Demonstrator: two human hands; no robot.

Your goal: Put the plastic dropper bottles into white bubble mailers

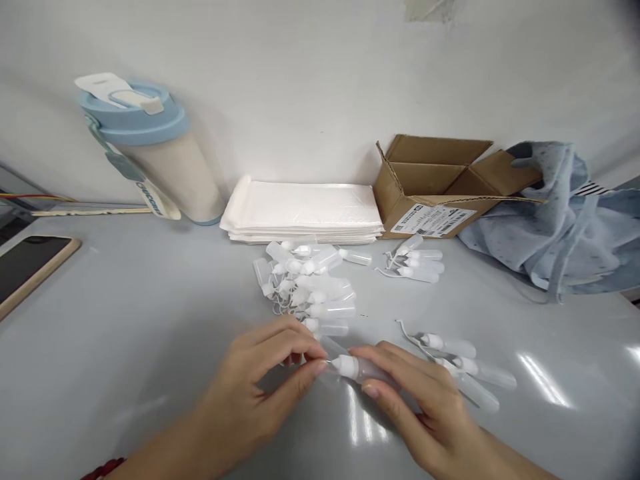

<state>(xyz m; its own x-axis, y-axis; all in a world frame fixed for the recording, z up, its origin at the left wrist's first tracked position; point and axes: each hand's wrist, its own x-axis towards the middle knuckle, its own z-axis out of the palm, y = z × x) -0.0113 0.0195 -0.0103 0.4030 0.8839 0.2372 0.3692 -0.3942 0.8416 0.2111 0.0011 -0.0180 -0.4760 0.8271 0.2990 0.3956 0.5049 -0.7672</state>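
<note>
My right hand is closed around a small translucent squeeze bottle with a white cap, its narrow tip turned to the left. At that tip, the thumb and forefinger of my left hand are pinched together on the thin metal needle tip; anything else between them is hidden. Just beyond my hands lies a heap of similar bottles with white caps and thin cords. To the right of my right hand is a small group of bottles, with cords at their cap ends.
Another small bunch of bottles lies in front of an open cardboard box. Stacked white packets lean near the wall. A blue-lidded tumbler stands left, with a phone at the edge. Blue cloth lies right.
</note>
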